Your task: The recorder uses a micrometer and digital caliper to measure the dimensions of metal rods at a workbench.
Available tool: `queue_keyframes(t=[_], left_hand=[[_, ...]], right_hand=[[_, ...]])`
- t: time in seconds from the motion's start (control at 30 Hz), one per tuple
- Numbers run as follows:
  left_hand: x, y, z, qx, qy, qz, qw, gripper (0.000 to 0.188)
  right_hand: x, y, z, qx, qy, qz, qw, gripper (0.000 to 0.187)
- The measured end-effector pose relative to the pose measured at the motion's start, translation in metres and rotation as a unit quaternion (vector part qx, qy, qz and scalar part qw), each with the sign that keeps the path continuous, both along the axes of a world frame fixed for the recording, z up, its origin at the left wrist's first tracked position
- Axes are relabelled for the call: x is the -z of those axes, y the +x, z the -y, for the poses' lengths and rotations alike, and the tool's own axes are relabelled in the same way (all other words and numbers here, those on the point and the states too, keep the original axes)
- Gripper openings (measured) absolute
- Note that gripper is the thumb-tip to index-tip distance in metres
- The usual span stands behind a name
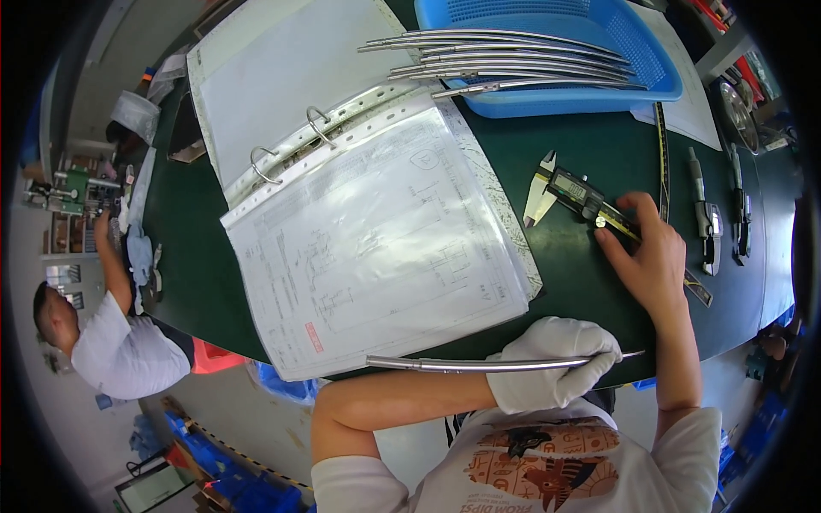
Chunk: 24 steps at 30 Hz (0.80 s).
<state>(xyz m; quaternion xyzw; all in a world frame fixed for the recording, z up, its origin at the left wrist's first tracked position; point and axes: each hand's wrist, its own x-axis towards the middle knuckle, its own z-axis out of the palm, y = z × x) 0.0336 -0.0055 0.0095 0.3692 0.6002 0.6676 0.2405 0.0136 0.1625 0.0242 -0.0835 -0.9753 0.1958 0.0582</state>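
My left hand (556, 355), in a white glove, is closed round a slim, shiny metal rod (428, 365) at the table's near edge. The rod lies roughly level and tapers to a thin tip on the right. Beyond it, my bare right hand (654, 261) grips the beam of a digital caliper (581, 197) between thumb and fingers. The caliper's jaws point to the far left, parted, with nothing between them. Left of the caliper lies an open ring binder (376, 239) with drawings in clear sleeves.
Several similar metal rods (522, 64) rest across a blue plastic basket (581, 104) at the back. Two micrometer-like measuring tools (708, 218) lie on the right, near a steel ruler (662, 162). A co-worker (128, 350) sits at the far left. The green tabletop (573, 282) carries everything.
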Motion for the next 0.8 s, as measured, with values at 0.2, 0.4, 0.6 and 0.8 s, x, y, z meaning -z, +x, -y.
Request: queue_keyframes(t=[0.2, 0.4, 0.6, 0.8], left_hand=[[-0.0008, -0.0020, -0.0007, 0.012, -0.028, -0.003, 1.000, 0.011], [-0.0053, -0.0060, -0.0004, 0.032, -0.038, 0.022, 0.999, 0.016], [-0.0054, -0.0054, 0.0038, 0.041, -0.035, 0.026, 0.998, 0.021], [-0.0011, -0.0041, 0.0012, 0.037, -0.028, 0.031, 0.998, 0.024]], right_hand=[[-0.0004, -0.0016, -0.0002, -0.006, -0.001, -0.008, 1.000, 0.035], [-0.0027, -0.0019, 0.0003, -0.002, 0.009, 0.011, 1.000, 0.034], [0.0038, -0.0006, 0.0008, -0.014, 0.006, -0.031, 0.999, 0.033], [0.0029, 0.0010, 0.0005, 0.004, 0.007, -0.006, 1.000, 0.031]])
